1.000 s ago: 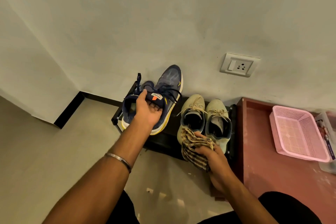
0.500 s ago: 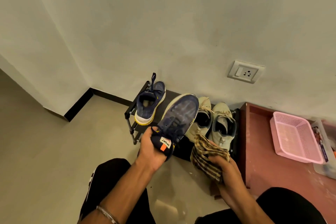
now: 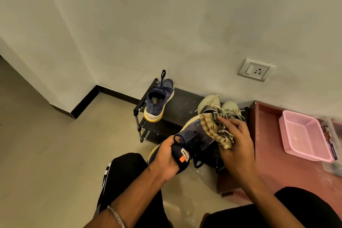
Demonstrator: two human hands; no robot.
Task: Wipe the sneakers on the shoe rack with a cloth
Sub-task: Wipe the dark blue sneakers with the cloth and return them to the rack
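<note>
- Head view, looking down: nearest the viewer, two bare forearms reached forward over dark-trousered knees.
- Left hand [image 3: 167, 159] gripped the heel end of a navy sneaker [image 3: 190, 139], fingers curled round the collar, holding it clear of the floor.
- That sneaker's long axis ran from the left hand up and to the right, toe pointing toward the rack.
- Right hand [image 3: 236, 141] pressed a checked cloth [image 3: 215, 128] against the toe end, fingers bunched over the fabric; this hand lay nearer the toe, so any wiping stroke would likely run back along the upper toward the heel.
- Beyond, a low black shoe rack [image 3: 185, 103] stood against the wall.
- On its top left sat the matching navy sneaker [image 3: 159, 101], heel toward the viewer.
- A pale pair of sneakers [image 3: 220, 107] sat at the right, partly hidden behind the cloth.
- A pink basket [image 3: 305, 135] lay well to the right.
</note>
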